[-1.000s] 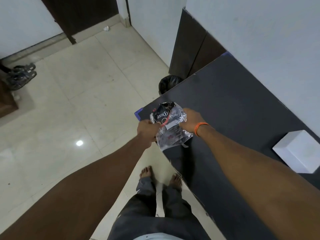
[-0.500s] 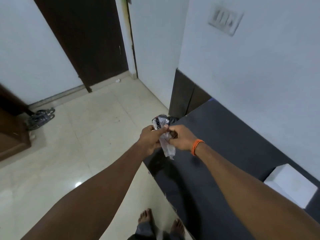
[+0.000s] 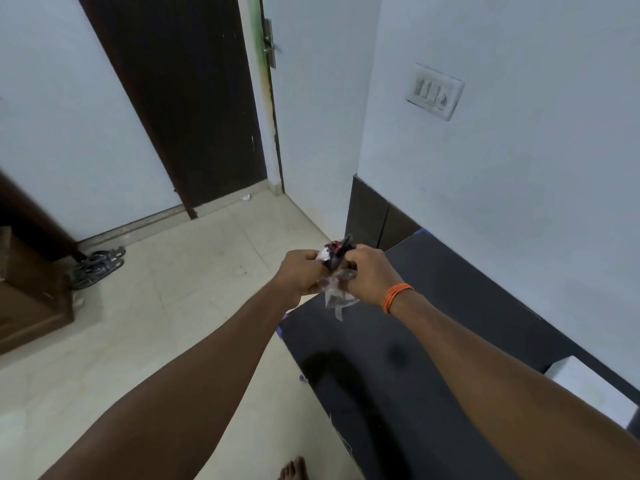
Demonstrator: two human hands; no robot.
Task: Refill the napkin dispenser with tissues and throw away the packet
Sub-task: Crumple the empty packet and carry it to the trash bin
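Note:
An empty clear plastic packet (image 3: 335, 292) with black and red print is crumpled between my two hands, held above the near-left corner of the dark table (image 3: 433, 334). My left hand (image 3: 302, 273) is closed on its left side and my right hand (image 3: 369, 276), with an orange band at the wrist, is closed on its right side. A loose end of the plastic hangs down below my fingers. The white napkin dispenser (image 3: 588, 389) stands on the table at the right edge of the view.
A dark door (image 3: 180, 105) and white walls are ahead. A wall switch plate (image 3: 434, 91) sits above the table. Sandals (image 3: 98, 265) lie by a brown cabinet (image 3: 31, 292) at the left. My bare foot (image 3: 294, 469) stands on cream floor tiles.
The packet has gone from spread flat between my hands to a tight crumple. My head has tilted up, so the bin seen beyond the table corner is hidden now.

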